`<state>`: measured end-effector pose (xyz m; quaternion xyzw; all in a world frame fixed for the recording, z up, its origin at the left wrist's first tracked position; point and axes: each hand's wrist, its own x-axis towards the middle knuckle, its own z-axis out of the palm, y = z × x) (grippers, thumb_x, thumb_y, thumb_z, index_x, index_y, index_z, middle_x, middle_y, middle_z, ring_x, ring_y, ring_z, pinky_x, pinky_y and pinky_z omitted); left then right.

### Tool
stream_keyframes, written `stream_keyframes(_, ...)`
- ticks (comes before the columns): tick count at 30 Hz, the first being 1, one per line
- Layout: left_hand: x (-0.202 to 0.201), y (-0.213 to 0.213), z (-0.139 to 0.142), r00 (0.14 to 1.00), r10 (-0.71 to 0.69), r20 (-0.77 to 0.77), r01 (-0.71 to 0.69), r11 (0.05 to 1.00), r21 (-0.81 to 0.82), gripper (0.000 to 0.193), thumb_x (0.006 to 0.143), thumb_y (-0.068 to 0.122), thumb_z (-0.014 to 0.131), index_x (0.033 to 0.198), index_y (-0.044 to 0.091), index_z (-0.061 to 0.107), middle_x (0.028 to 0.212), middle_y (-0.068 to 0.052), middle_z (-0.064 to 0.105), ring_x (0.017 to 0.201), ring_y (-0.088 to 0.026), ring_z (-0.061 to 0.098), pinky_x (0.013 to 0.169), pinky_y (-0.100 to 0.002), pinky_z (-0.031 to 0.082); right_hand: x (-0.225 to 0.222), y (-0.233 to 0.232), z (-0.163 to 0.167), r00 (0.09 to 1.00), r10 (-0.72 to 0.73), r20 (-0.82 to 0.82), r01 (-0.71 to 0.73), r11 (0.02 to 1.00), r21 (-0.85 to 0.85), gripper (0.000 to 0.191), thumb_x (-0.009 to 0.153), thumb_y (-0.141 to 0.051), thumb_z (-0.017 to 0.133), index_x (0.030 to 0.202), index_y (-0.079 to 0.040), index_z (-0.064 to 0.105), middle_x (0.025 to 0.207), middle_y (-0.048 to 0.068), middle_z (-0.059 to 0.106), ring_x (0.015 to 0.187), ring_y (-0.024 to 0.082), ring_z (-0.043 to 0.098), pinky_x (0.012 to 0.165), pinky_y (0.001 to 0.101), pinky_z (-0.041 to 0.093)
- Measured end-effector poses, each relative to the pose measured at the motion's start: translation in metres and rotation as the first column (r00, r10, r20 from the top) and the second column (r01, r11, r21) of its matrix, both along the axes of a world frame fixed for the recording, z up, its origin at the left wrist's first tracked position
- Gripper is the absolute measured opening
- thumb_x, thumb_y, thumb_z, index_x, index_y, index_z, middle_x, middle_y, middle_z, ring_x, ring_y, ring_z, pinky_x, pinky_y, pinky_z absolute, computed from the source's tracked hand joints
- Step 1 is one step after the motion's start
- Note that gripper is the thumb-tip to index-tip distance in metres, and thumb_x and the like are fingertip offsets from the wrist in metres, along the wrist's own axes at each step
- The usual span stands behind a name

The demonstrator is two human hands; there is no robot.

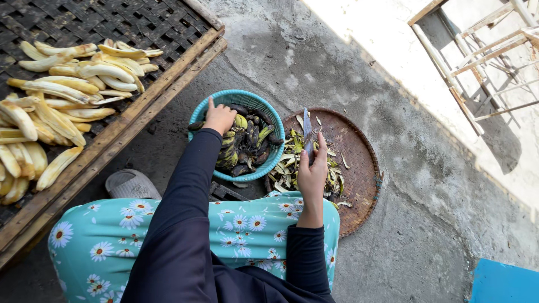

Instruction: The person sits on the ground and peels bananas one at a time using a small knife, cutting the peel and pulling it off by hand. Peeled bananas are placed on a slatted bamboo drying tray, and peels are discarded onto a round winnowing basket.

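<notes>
Your left hand [219, 118] reached into the round turquoise plastic basket [264, 104] on the concrete floor [348, 62], its grip closing over 1 of the dark, overripe bananas [247, 143] piled inside; whether it had fully clasped the fruit I cannot tell. Your right hand [312, 177] was wrapped tight around the handle of a knife [307, 134], blade pointing up above the round woven tray [359, 163] littered with green-yellow peel scraps [286, 163]. Those bananas looked soft, light and probably slippery, so a gentle hold around the middle would suit them. Peeled pale-yellow bananas [56, 101] lay on the dark lattice drying rack [84, 22] to your left, a grey sandal [130, 184] beside your knee.
</notes>
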<state>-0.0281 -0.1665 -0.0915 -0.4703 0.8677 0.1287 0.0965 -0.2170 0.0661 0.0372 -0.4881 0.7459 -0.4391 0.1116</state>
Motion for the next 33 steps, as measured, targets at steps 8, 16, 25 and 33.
stream_keyframes(8, 0.015, -0.005, 0.024, 0.976, -0.217, 0.028, 0.212, 0.968, 0.134, 0.037, 0.099, 0.02, 0.062, 0.136, 0.019, 0.056, 0.136, -0.017, 0.055, 0.114, -0.038, 0.066, 0.101, -0.058, 0.05, -0.004, -0.002, -0.006, 0.999, 0.036, 0.007, -0.036, 0.999, -0.038, 0.06, 0.101, -0.01, 0.062, 0.157, -0.009, 0.04, 0.104, 0.009, 0.064, 0.082, 0.015, 0.06, 0.073, 0.031, 0.052)
stream_keyframes(16, -0.045, -0.003, 0.052, 0.999, -0.014, -0.043, 0.024, 0.967, 0.252, 0.031, 0.104, 0.027, 0.06, 0.126, 0.006, 0.063, 0.122, -0.016, 0.067, 0.113, -0.034, 0.068, 0.088, -0.047, 0.056, 0.008, 0.001, 0.002, 0.97, 0.137, 0.201, -0.132, 0.99, -0.043, 0.057, 0.104, -0.014, 0.059, 0.158, -0.011, 0.04, 0.097, 0.003, 0.062, 0.08, 0.009, 0.055, 0.07, 0.0259, 0.048)
stream_keyframes(25, -0.01, 0.067, 0.078, -0.018, 0.969, -0.247, 0.669, 0.195, 0.717, 0.008, 0.1, 0.001, 0.049, 0.104, -0.003, 0.054, 0.1, -0.016, 0.068, 0.094, -0.027, 0.072, 0.085, -0.046, 0.067, 0.037, 0.012, 0.02, 0.845, 0.495, 0.2, -0.464, 0.866, -0.186, 0.066, 0.103, -0.011, 0.064, 0.162, -0.01, 0.037, 0.099, -0.001, 0.054, 0.083, 0.008, 0.049, 0.075, 0.0227, 0.045)
stream_keyframes(33, 0.037, 0.135, 0.076, -0.247, 0.969, -0.005, 0.688, 0.179, 0.704, 0.014, 0.099, 0.007, 0.059, 0.111, 0.0, 0.062, 0.106, -0.013, 0.072, 0.097, -0.023, 0.074, 0.089, -0.037, 0.063, 0.063, 0.016, 0.032, 0.782, 0.617, -0.087, -0.622, 0.765, -0.166, 0.059, 0.099, -0.013, 0.07, 0.153, -0.008, 0.048, 0.116, 0.012, 0.066, 0.104, 0.022, 0.066, 0.093, 0.0335, 0.053)
